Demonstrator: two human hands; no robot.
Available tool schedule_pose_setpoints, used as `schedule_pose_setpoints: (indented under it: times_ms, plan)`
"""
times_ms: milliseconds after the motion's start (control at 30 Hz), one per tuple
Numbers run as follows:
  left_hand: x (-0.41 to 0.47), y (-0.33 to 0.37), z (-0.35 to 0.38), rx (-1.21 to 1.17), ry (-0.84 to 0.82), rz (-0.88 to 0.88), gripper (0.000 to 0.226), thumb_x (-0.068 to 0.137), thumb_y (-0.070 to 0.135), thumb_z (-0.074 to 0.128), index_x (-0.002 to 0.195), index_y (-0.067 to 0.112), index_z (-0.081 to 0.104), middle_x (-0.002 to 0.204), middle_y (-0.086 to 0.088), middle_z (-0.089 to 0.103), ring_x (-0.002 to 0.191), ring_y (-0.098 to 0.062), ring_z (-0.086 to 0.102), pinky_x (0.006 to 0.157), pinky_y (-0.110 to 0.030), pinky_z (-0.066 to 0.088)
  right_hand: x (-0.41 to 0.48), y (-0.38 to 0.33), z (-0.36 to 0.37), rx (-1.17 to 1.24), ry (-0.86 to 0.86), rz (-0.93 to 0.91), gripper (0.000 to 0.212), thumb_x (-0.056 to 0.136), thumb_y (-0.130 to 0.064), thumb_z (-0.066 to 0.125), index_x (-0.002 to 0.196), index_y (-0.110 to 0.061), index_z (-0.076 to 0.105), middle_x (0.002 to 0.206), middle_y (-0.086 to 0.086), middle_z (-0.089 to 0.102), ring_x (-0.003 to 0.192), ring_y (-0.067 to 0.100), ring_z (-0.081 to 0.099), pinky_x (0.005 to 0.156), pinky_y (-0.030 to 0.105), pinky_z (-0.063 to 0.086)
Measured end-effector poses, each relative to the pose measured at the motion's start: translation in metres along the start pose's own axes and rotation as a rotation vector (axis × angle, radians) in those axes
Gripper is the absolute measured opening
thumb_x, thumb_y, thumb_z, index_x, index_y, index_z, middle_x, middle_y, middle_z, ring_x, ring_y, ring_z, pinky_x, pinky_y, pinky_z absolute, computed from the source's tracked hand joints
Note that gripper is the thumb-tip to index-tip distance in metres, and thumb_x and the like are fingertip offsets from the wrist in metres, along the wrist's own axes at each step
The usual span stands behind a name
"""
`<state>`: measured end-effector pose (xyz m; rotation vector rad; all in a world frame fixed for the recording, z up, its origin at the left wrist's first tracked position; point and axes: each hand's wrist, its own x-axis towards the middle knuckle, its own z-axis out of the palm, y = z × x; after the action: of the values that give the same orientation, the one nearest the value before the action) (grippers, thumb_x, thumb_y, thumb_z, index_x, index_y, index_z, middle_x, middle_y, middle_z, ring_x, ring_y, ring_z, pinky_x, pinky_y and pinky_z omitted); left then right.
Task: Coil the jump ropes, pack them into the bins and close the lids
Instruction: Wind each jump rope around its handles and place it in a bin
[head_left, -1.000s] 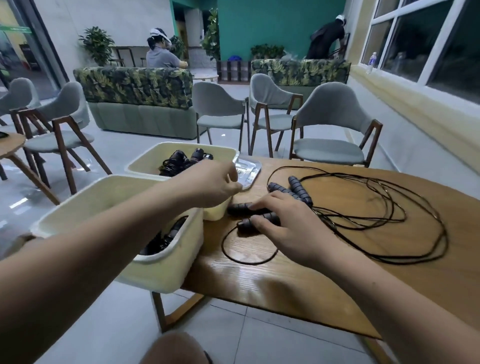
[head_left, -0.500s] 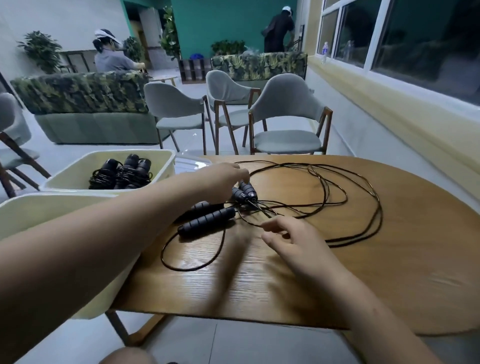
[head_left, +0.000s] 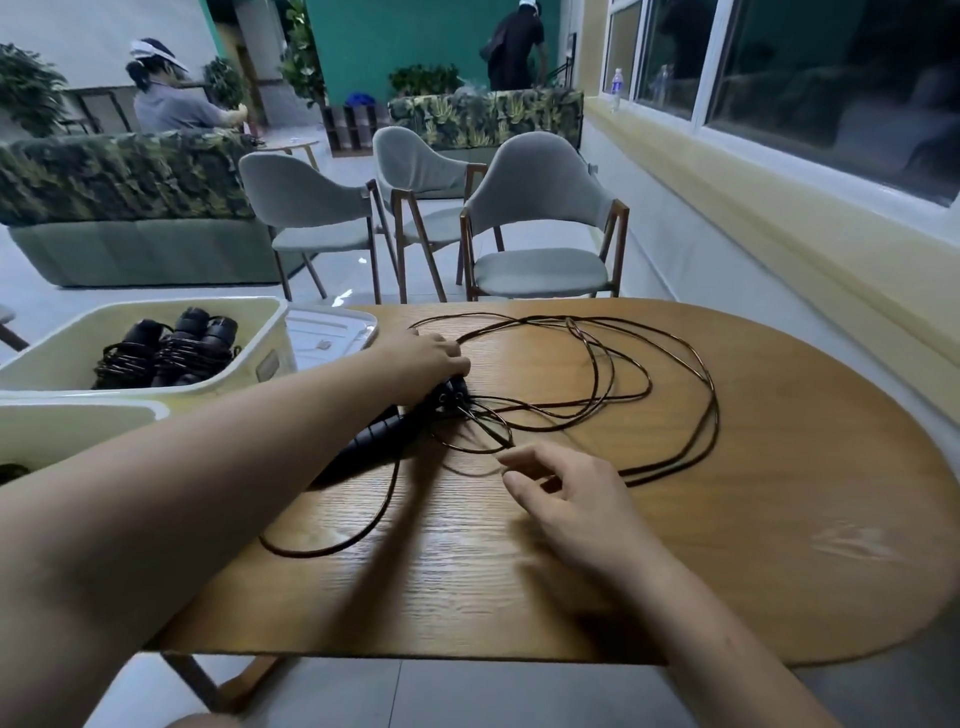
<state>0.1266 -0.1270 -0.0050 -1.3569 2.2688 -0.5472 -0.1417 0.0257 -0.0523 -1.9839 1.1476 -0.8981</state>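
Black jump ropes lie tangled on the wooden table (head_left: 789, 467), their thin cords (head_left: 680, 364) spread in wide loops. My left hand (head_left: 423, 356) reaches across and grips a pair of black handles (head_left: 453, 388) where the cords meet. A second pair of ribbed handles (head_left: 375, 437) lies just below my left wrist. My right hand (head_left: 566, 491) hovers over the table with loosely curled fingers, its fingertips beside a cord loop (head_left: 483, 447), holding nothing that I can see. At the left, a cream bin (head_left: 156, 307) holds coiled ropes (head_left: 171, 348). A nearer cream bin (head_left: 83, 411) is mostly hidden by my left arm.
A clear lid (head_left: 332, 332) lies on the table behind the far bin. Three grey chairs (head_left: 540, 208) stand close behind the table. Sofas, plants and two people are farther back. A window wall runs along the right.
My view has swung right, away from the bins. My left hand came off the bin rim and took the handles. My right hand let go of the handles and pulled back toward me.
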Motion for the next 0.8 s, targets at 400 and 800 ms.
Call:
schedule_pose_setpoints:
  times_ms: [400, 800]
  plan:
    - [-0.014, -0.017, -0.027, -0.046, 0.088, -0.175, 0.059, 0.080, 0.035, 0.076, 0.130, 0.021, 0.048, 0.121, 0.000, 0.063, 0.114, -0.027, 0.061, 0.096, -0.042, 0.047, -0.001, 0.000, -0.004, 0.012, 0.018, 0.019, 0.015, 0.102, -0.026, 0.072, 0.115, -0.030, 0.079, 0.109, -0.019, 0.076, 0.101, -0.006, 0.066, 0.081, 0.009, 0.046]
    - [-0.095, 0.053, -0.106, -0.825, -0.094, -0.327, 0.049, 0.078, 0.070, 0.074, 0.098, 0.028, 0.061, 0.094, 0.001, 0.072, 0.089, -0.019, 0.067, 0.084, -0.038, 0.058, -0.016, -0.027, -0.008, 0.310, -0.053, 0.169, 0.038, 0.109, -0.049, 0.054, 0.117, -0.020, 0.076, 0.107, 0.000, 0.080, 0.101, 0.015, 0.075, 0.096, 0.048, 0.060]
